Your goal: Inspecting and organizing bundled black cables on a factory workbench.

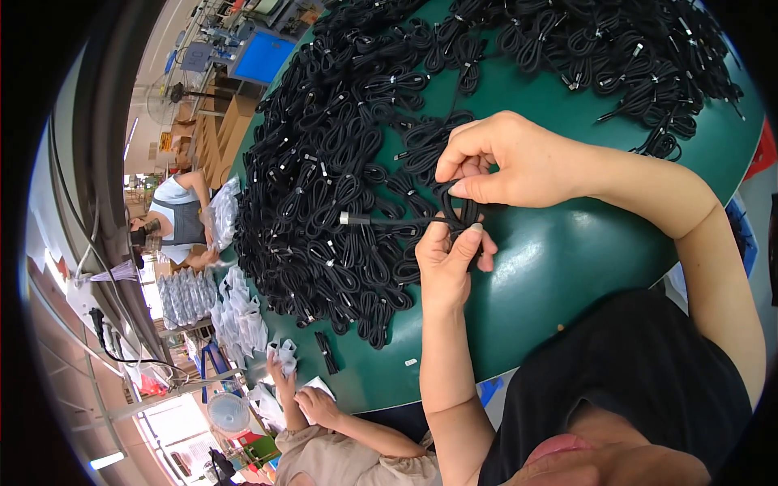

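Observation:
A coiled black cable (465, 206) is held between my two hands above the green table. My left hand (448, 263) is closed around the lower side of the coil, thumb pressed against it. My right hand (506, 162) pinches the upper side, with thumb and fingertips together. One end of the cable runs straight out to the left and ends in a silver metal plug (350, 218). Just beyond my fingers lies a large heap of similar bundled black cables (316, 186), with light-coloured plug ends showing among the loops.
More cable bundles (600, 44) spread along the far right of the green table (535, 275). One separate bundle (326, 351) lies near a co-worker's hands (320, 405), beside plastic bags (243, 316). Farther left, another person (178, 215) handles clear bags. A fan (228, 413) stands at lower left.

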Tool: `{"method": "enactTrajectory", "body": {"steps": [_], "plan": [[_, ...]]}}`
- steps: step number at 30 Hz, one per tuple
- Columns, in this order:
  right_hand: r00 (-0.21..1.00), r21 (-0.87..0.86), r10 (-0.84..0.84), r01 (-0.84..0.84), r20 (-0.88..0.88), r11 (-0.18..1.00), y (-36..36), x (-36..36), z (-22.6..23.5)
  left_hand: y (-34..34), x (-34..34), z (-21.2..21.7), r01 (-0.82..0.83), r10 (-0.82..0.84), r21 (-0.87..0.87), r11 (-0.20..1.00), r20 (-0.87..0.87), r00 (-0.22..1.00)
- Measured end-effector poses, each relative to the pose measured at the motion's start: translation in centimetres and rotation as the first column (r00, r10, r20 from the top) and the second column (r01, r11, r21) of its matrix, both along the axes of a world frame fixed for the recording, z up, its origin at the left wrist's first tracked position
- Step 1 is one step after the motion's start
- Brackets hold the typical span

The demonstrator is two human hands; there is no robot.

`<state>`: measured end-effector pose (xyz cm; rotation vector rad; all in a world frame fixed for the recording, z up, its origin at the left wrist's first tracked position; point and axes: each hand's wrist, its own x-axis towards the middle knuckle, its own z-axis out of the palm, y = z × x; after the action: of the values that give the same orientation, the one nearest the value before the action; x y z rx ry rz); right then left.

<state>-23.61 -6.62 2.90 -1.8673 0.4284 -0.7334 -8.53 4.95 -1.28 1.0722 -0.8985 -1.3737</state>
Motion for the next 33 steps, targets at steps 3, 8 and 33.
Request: {"method": "enactTrajectory", "body": {"steps": [3, 8, 33], "plan": [[0.999, 0.220, 0.039, -0.041, 0.017, 0.975, -0.4, 0.1, -0.4, -0.2, 0.1, 0.2, 0.027, -0.028, -0.081, 0.996, -0.011, 1.000], [0.976, -0.349, -0.215, 0.206, 0.012, 0.914, -0.8, 0.5, -1.2, 0.2, 0.7, 0.3, -0.040, 0.058, 0.087, 0.995, -0.219, 0.974], [0.976, -0.915, 0.138, -0.209, -0.171, 0.346, 1.2, 0.5, -0.3, 1.8, 0.7, 0.7, 0.078, 0.009, 0.239, 0.968, -0.344, 0.939]]}}
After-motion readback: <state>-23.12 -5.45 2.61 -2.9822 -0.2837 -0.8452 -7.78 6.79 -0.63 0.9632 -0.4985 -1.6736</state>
